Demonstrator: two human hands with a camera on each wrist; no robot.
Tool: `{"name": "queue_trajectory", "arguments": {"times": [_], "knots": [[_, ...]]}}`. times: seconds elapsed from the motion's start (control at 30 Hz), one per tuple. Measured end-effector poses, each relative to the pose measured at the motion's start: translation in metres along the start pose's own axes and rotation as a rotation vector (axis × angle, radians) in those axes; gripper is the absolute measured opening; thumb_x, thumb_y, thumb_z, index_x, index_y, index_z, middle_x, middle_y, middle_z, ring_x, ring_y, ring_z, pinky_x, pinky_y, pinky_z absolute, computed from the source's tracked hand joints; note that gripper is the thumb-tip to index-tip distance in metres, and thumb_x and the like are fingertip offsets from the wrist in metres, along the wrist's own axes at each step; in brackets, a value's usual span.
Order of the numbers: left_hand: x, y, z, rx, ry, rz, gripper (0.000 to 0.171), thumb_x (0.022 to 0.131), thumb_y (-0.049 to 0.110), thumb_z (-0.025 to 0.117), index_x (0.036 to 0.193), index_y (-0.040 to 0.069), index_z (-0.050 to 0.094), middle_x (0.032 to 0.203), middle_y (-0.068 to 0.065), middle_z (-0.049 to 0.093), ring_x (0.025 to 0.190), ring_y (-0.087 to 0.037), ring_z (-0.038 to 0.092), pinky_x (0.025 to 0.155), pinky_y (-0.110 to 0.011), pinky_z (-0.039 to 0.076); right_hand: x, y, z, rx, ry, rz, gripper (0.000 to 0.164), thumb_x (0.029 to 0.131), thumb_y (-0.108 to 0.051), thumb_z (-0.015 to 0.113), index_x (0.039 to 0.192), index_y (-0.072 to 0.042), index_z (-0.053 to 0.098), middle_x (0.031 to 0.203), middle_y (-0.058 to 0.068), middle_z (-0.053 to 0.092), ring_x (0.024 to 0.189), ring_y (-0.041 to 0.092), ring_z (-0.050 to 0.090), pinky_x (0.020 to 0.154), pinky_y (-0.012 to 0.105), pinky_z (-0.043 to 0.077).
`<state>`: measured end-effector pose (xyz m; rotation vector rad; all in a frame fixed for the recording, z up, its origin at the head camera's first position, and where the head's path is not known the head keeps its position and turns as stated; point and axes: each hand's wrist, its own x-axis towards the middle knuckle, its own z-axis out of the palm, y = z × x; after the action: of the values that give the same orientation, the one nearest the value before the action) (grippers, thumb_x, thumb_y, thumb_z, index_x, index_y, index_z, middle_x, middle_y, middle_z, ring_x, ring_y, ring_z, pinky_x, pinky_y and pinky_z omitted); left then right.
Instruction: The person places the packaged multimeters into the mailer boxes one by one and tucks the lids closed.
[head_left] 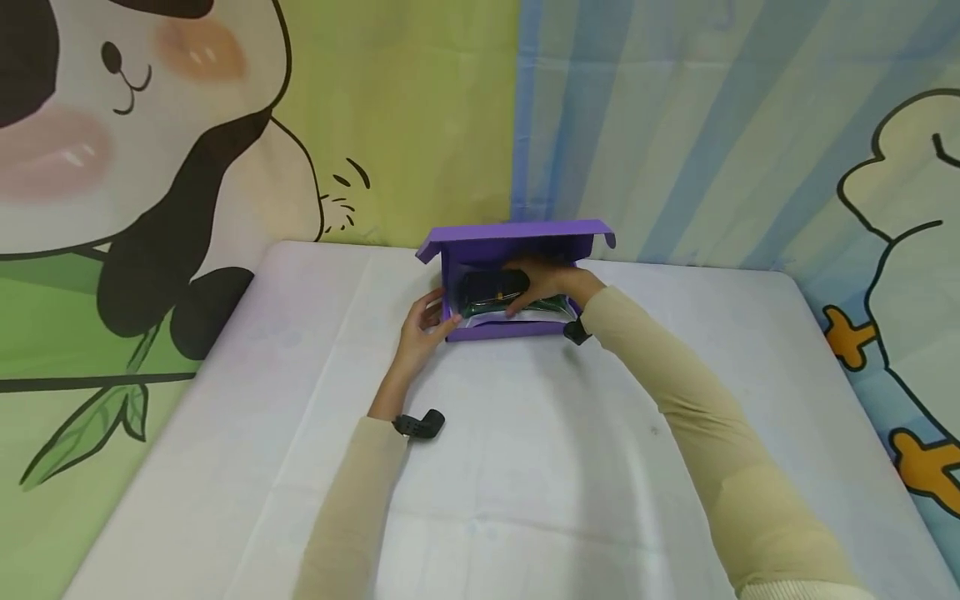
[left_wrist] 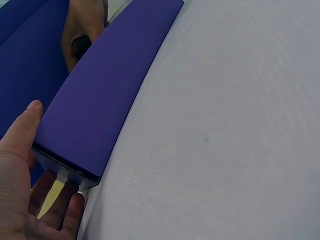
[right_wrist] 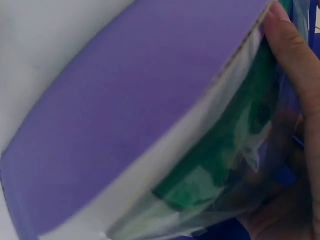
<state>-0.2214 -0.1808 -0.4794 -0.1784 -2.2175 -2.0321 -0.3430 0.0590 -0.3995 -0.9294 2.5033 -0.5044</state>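
Note:
A purple cardboard box point(head_left: 501, 332) lies on the white-covered table with its lid raised at the back. My left hand point(head_left: 422, 332) grips the box's left front corner, its thumb near the upper edge and its fingers around the end in the left wrist view. Inside the box, my right hand point(head_left: 546, 282) holds a dark, blackish object point(head_left: 489, 287) with small yellowish marks; its exact kind cannot be made out. Beneath that lies a clear plastic packet with green contents point(right_wrist: 215, 160). In the right wrist view, the right thumb point(right_wrist: 292, 50) is at the front wall's edge.
The white tabletop point(head_left: 480, 483) stretches in front of the box and to both sides. Behind the table hangs a printed backdrop point(head_left: 420, 108) with a panda and blue stripes, close to the raised lid point(head_left: 517, 232).

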Motion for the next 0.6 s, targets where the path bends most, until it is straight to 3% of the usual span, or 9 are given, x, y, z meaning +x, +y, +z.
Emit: {"name": "queue_trajectory", "arguments": {"times": [0.2, 0.4, 0.6], "knots": [[-0.008, 0.023, 0.002, 0.009, -0.021, -0.003, 0.062, 0.089, 0.004, 0.069, 0.143, -0.006, 0.039, 0.149, -0.023, 0.038, 0.135, -0.041, 0.040, 0.106, -0.056, 0.036, 0.004, 0.006, -0.002, 0.025, -0.026, 0.010, 0.086, 0.073, -0.038, 0.086, 0.143, -0.006, 0.046, 0.142, 0.014, 0.047, 0.130, 0.030, 0.041, 0.113, 0.047, 0.030], [-0.010, 0.024, 0.002, 0.004, -0.022, 0.000, 0.063, 0.089, 0.003, 0.070, 0.143, -0.007, 0.040, 0.149, -0.023, 0.038, 0.134, -0.040, 0.041, 0.106, -0.056, 0.036, 0.007, 0.010, 0.001, 0.036, -0.012, 0.003, 0.088, 0.074, -0.033, 0.086, 0.144, -0.002, 0.043, 0.147, 0.018, 0.042, 0.136, 0.034, 0.036, 0.115, 0.048, 0.027], [-0.009, 0.025, 0.001, 0.005, -0.023, 0.009, 0.063, 0.089, 0.003, 0.070, 0.142, -0.007, 0.040, 0.148, -0.027, 0.036, 0.133, -0.042, 0.041, 0.105, -0.056, 0.036, 0.009, 0.015, 0.005, 0.064, -0.032, 0.047, 0.098, 0.074, -0.038, 0.085, 0.152, -0.010, 0.032, 0.158, 0.014, 0.025, 0.146, 0.033, 0.020, 0.118, 0.051, 0.020]]}}
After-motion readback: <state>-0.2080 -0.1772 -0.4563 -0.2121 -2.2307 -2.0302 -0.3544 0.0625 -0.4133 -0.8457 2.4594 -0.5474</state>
